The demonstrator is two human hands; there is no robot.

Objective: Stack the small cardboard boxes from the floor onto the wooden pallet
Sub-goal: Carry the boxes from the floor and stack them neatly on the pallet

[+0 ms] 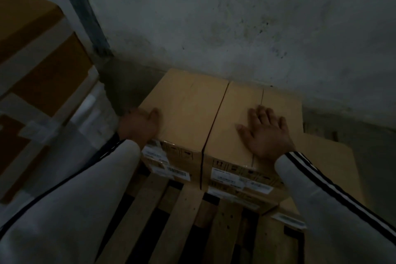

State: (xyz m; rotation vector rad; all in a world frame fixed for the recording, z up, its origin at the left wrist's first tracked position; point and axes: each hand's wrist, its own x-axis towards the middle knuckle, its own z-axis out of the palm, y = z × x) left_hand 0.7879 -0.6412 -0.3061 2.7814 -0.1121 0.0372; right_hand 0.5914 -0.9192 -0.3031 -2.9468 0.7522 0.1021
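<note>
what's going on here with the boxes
A person in a white striped jacket is arranging cardboard boxes on a wooden pallet by a grey wall. The left hand grips the left edge of the left box, and the right hand lies flat, fingers spread, on top of the right box. The two boxes sit side by side, touching, at the pallet's far end. A lower box lies to the right. Bare slats show in front.
</note>
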